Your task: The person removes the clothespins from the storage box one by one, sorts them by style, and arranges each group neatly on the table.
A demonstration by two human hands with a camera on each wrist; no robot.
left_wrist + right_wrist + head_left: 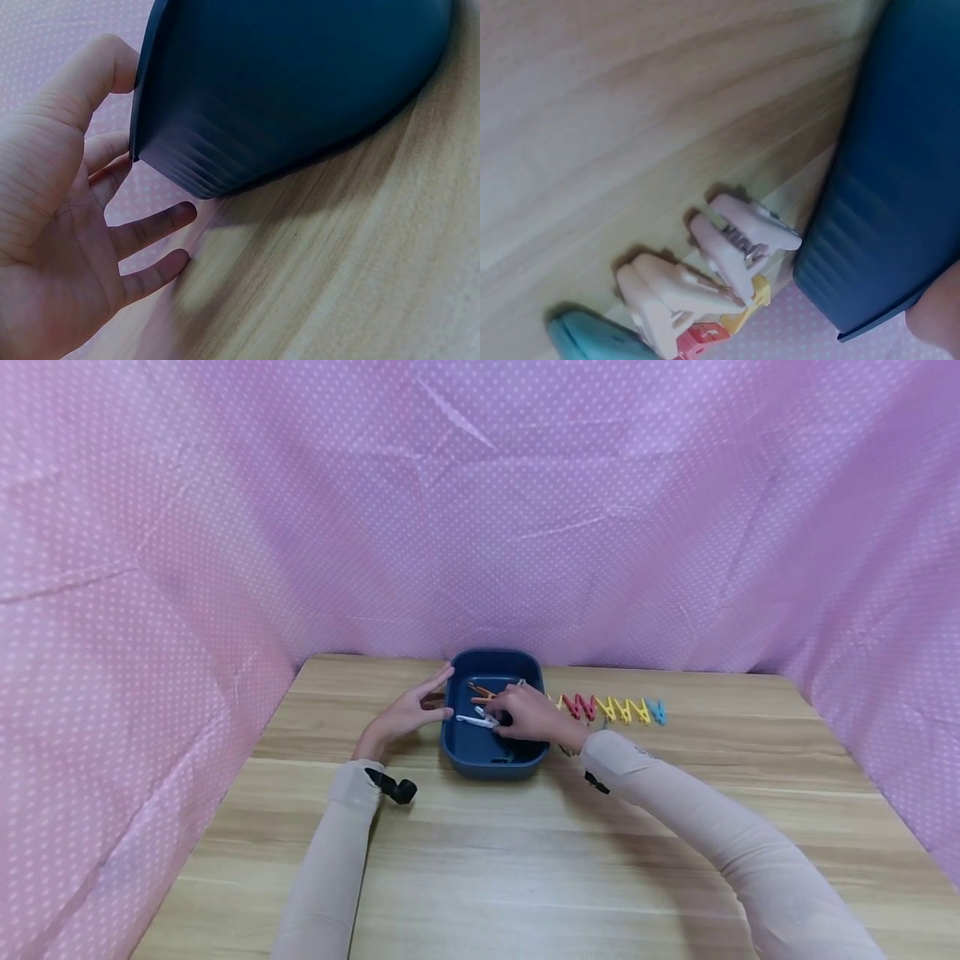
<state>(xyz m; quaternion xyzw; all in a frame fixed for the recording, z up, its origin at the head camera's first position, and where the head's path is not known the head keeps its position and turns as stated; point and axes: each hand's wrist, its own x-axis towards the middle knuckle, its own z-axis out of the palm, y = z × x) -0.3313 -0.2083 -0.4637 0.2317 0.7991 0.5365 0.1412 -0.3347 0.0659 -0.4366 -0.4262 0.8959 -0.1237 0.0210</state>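
A dark blue plastic bin (495, 770) stands on the table. My left hand (405, 714) lies against its left side with fingers spread and fairly straight, the thumb at the rim. The left wrist view shows that hand (67, 202) beside the bin's ribbed wall (217, 157). Inside the bin, my right hand (528, 714) bends its fingers and pinches the end of a white clothespin (472, 721). An orange clothespin (482, 693) lies just beyond its fingertips. Only a bit of the right hand (936, 311) shows in the right wrist view, past the bin wall (885, 202).
Right of the bin runs a row of clothespins, with red (580, 707), yellow (624, 711) and blue (657, 712) ones. Nearer the right wrist stand a lilac clothespin (721, 251) and a cream one (649, 296). A pink dotted cloth (480, 527) hangs behind the table.
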